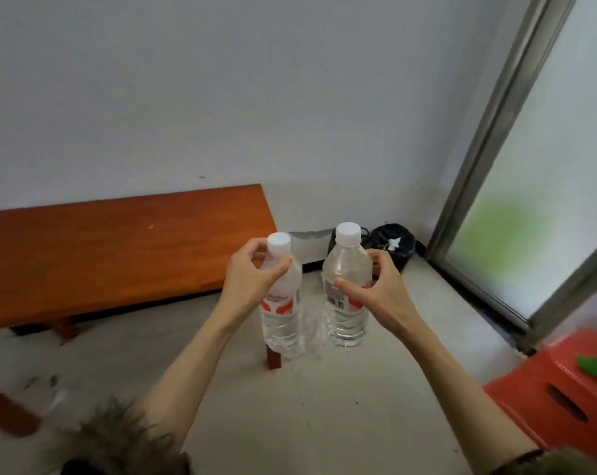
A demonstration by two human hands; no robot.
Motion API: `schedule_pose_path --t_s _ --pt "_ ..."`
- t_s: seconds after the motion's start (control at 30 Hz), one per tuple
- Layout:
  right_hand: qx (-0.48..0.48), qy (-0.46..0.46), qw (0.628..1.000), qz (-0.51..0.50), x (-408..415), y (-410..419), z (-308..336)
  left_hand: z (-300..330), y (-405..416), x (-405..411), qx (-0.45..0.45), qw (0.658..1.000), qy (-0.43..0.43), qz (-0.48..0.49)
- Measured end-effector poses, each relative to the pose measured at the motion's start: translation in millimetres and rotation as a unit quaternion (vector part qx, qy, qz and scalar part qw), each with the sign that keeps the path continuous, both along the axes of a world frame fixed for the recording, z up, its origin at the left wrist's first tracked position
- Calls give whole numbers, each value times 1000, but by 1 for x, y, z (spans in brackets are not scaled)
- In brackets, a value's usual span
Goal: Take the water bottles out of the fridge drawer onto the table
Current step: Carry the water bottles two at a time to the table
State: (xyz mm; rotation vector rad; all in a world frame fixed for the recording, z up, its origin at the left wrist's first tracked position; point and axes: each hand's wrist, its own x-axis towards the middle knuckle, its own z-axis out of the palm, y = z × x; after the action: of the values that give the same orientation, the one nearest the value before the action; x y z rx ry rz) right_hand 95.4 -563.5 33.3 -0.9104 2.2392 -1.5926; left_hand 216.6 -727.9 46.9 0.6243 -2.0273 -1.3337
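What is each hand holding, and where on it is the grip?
Left hand: left water bottle, at its neck. Right hand: right water bottle, at its upper body.

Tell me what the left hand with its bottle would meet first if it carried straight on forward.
Probably the wooden table: the left hand holds its water bottle by the neck near the table's right end, above the floor. Depth is unclear, so it might pass just right of the tabletop and reach the white wall.
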Motion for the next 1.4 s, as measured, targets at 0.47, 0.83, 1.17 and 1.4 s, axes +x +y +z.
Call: schedule_pose_path --t_s 0.47,0.83,1.17,1.4 --pt "39 1 991 131 -62 -352 -28 -27 -315 -12 28 981 -42 186" --pt "138 83 967 195 -117 -614 -51 -46 -565 -47 36 961 -110 252" --pt "164 7 972 167 -136 -841 -110 -89 -800 -75 24 963 -145 225" --pt "154 -37 975 153 -149 -951 -132 -117 -906 -108 32 960 -140 239"
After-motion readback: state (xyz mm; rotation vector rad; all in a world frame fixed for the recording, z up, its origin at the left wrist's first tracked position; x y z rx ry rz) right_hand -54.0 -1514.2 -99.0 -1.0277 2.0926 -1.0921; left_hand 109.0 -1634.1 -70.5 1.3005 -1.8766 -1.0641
